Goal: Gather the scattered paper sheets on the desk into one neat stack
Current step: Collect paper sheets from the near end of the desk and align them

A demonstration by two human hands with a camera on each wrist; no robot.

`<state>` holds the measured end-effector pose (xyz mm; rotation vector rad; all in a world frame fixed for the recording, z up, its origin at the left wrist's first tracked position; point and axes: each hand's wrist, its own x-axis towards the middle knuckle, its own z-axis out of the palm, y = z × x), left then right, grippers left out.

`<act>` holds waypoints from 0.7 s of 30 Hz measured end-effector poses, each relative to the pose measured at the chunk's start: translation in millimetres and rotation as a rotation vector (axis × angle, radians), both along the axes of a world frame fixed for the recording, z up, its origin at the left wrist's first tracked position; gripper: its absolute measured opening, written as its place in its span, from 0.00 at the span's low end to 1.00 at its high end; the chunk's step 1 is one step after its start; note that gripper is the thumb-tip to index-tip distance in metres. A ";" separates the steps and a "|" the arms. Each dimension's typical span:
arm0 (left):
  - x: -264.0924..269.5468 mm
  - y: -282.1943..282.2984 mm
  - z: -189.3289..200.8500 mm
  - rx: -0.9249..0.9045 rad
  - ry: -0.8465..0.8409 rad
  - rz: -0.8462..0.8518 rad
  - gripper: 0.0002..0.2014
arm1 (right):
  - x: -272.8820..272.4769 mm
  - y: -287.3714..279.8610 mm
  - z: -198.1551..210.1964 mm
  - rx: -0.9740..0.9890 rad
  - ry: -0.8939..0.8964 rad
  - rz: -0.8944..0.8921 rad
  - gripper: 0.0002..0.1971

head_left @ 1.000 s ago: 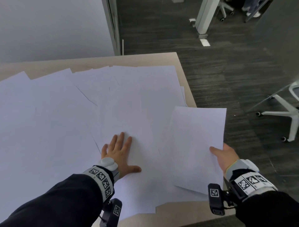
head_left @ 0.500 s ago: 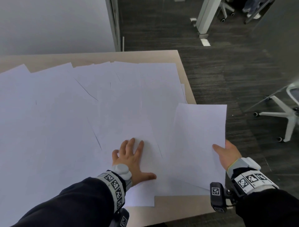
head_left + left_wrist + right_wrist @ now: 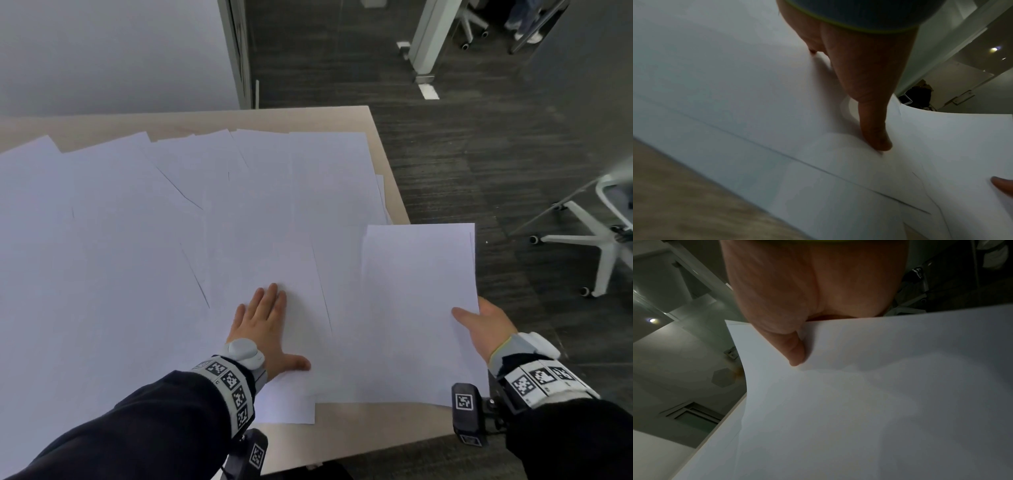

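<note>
Hands are working apart: the left hand (image 3: 263, 325) is lying flat, fingers straight, pressing on the sheets (image 3: 171, 240) spread over the tabletop (image 3: 383, 164), while the right hand (image 3: 486, 325) is pinching the right edge of a lifted bundle (image 3: 418, 308), thumb on top and the other fingers hidden beneath.

Gathering seems to be in its early part. Most sheets are lying overlapped and fanned across the tabletop, well short of one stack, and the bundle is hanging partly past the tabletop's right edge, its near-left part lying over the sheets.

Judging from this, the left hand is pinning or sliding the next sheet toward the bundle. The next move calls for bringing that sheet under or onto the bundle with edges matched, without creasing it or dragging its neighbours askew.

Long axis of the bundle is running away from the person, short edges near and far; several spread sheets are lying skewed to that line.
</note>
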<state>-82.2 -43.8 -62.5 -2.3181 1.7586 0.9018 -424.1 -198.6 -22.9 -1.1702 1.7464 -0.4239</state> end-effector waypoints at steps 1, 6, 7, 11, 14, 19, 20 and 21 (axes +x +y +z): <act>0.9 0.2 0.3 -0.004 0.005 0.005 0.69 | 1.6 1.8 0.9 0.006 0.001 0.020 0.14; 2.6 -1.2 0.2 -0.015 0.019 0.005 0.66 | 20.7 10.3 -4.1 0.016 -0.018 0.084 0.14; 3.6 -2.1 -0.8 -0.019 0.023 0.003 0.65 | 24.0 11.3 -6.0 0.017 -0.021 0.086 0.14; 12.4 -4.1 -0.7 -0.062 0.060 0.015 0.57 | 30.5 11.9 -15.8 0.041 -0.050 0.093 0.13; 15.9 -4.1 5.9 -0.113 0.106 0.058 0.50 | 36.2 14.0 -18.5 0.083 -0.096 0.097 0.12; 6.1 -9.0 18.2 -0.198 0.158 0.079 0.48 | 57.0 16.3 -18.2 0.102 -0.166 0.106 0.11; 3.5 -10.7 19.7 -0.204 0.154 0.056 0.49 | 61.3 16.7 -18.3 0.108 -0.173 0.111 0.11; 0.5 -12.3 21.0 -0.206 0.146 0.030 0.50 | 66.1 17.4 -17.7 0.112 -0.178 0.123 0.10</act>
